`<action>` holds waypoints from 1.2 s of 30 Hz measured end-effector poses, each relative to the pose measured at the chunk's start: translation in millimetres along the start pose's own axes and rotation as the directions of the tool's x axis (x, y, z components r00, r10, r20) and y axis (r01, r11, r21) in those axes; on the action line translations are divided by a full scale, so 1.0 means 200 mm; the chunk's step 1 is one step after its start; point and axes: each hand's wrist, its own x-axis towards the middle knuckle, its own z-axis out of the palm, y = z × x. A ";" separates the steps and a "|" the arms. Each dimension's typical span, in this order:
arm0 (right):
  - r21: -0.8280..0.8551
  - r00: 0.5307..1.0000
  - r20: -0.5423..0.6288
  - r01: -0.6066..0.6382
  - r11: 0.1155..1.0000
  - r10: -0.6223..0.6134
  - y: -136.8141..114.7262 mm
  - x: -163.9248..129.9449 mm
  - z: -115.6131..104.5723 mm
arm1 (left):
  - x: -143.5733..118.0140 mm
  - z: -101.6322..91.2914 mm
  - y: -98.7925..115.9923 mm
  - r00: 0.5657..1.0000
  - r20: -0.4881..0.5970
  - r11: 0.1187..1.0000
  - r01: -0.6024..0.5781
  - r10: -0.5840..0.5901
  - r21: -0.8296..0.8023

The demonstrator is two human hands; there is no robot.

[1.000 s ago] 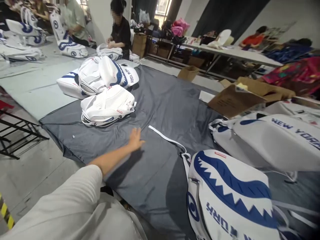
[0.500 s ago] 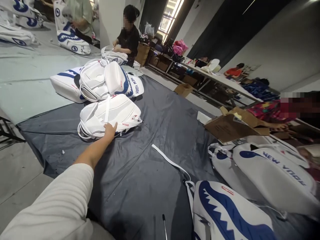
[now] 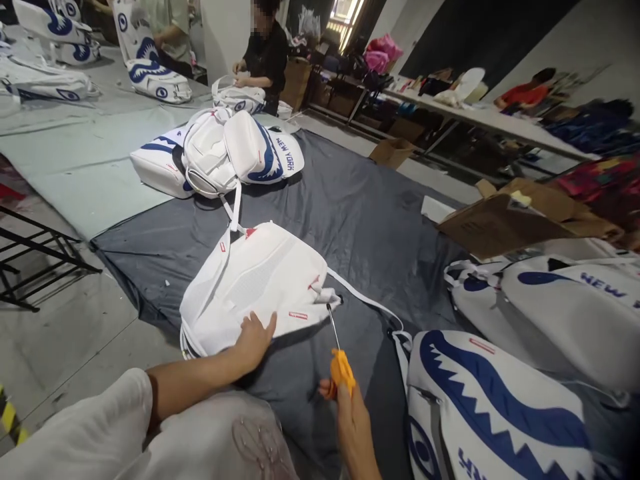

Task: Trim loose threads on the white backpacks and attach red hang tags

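A white backpack (image 3: 265,273) lies on its front on the dark sheet, its straps and back panel facing up. My left hand (image 3: 253,343) rests on its near edge, fingers spread and thumb raised. Lower right, my right hand (image 3: 347,393) is closed around the orange handle of a thin metal tool (image 3: 335,330). The tool's dark tip is at the backpack's right corner, beside a strap end; whether it touches cannot be told. A loose white strap (image 3: 363,293) runs behind that corner toward a shark-mouth backpack (image 3: 495,400) on the right.
White and blue backpacks (image 3: 215,153) are piled at the table's far left part. Another New York backpack (image 3: 565,313) lies at right, before an open cardboard box (image 3: 530,213). Co-workers sit beyond, one in black (image 3: 267,57). A black metal frame (image 3: 40,253) stands left.
The white backpack has been drawn closer and away from the pile, with my left hand still at its near edge. My right hand has come into view with the tool raised toward the backpack.
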 end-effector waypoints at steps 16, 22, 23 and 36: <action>-0.062 0.981 -0.196 -0.009 0.998 -0.003 0.07 -0.03 -0.32 | -0.25 -0.09 0.20 0.980 -0.195 0.913 -0.121 0.047 -0.389; -0.223 0.991 -0.132 -0.055 0.973 0.026 -0.02 0.18 -0.40 | -0.19 -0.02 -0.14 0.961 -0.070 0.906 0.224 -0.266 -0.358; -0.269 0.987 -0.155 -0.085 0.959 0.044 -0.05 0.21 -0.38 | -0.20 -0.01 -0.15 0.958 -0.098 0.891 0.211 -0.271 -0.403; -0.598 0.997 0.022 -0.042 0.801 0.068 -0.18 0.27 -0.29 | -0.03 0.09 -0.33 0.934 0.357 -0.394 0.328 0.000 -0.858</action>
